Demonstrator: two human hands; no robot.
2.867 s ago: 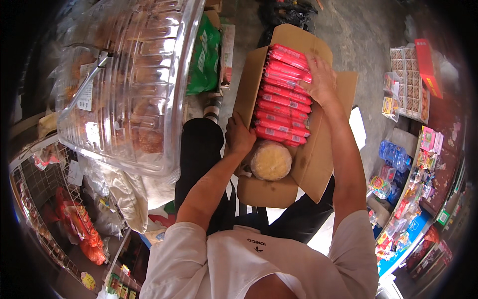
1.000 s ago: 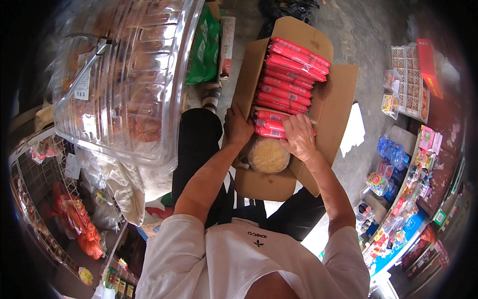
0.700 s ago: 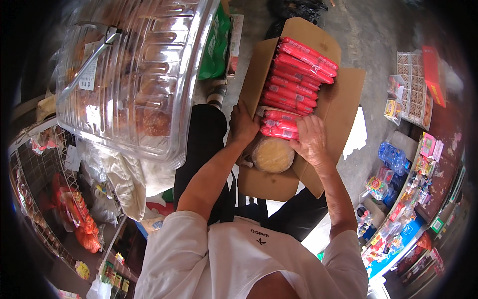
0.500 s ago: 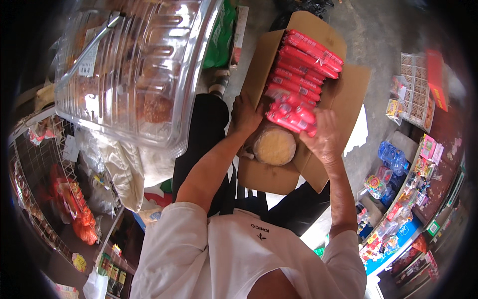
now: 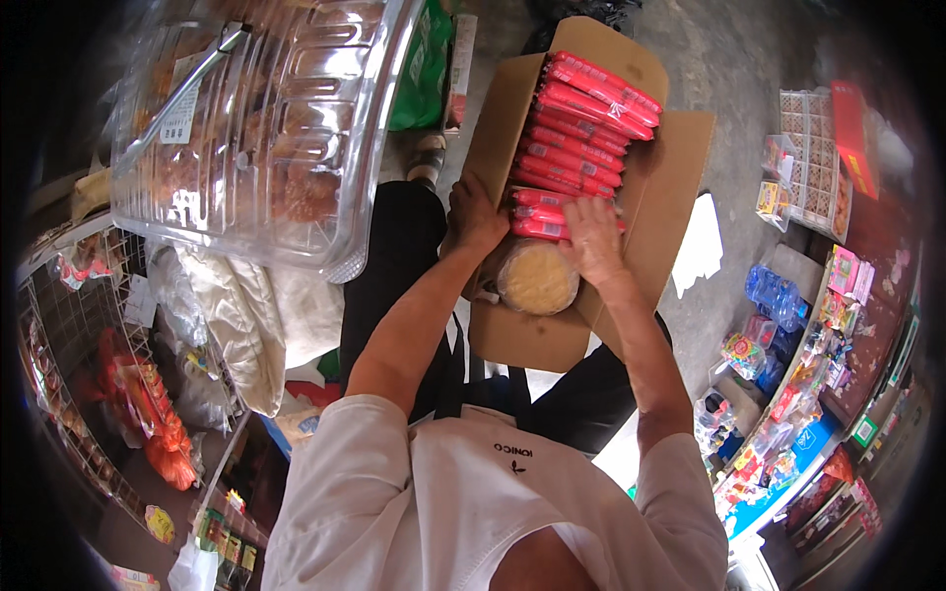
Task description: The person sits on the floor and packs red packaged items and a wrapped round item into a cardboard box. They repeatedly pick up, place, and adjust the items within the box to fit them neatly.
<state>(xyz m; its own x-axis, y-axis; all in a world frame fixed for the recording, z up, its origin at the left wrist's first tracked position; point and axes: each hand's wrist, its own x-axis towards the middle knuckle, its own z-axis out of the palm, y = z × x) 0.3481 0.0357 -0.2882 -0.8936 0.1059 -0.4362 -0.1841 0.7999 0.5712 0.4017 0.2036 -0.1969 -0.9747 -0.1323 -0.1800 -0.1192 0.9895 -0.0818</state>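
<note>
An open cardboard box (image 5: 645,212) stands between my knees, its flaps folded outward. Slim red packets (image 5: 572,163) lie stacked in rows along most of its length. At the near end sits a round, pale yellow thing (image 5: 538,278) in clear wrap. My left hand (image 5: 475,217) is closed over the left wall of the box. With my right hand (image 5: 594,239) I grip the right end of the nearest red packets, thumb on the near side and fingers across the top. Those fingers partly cover the packets, and what lies beneath them is hidden.
A large clear plastic container (image 5: 335,231) with bread-like food looms at upper left. Behind it stands a green bag (image 5: 424,74). On the right are a pale tray (image 5: 810,163), a blue water bottle (image 5: 777,295) and a shelf crowded with small packages. A wire rack (image 5: 74,325) curves along the left.
My right hand has moved left and down with the red packets, which now lie flat against the others in the box. The box appears slightly further left in view. My left hand stays on its wall.
</note>
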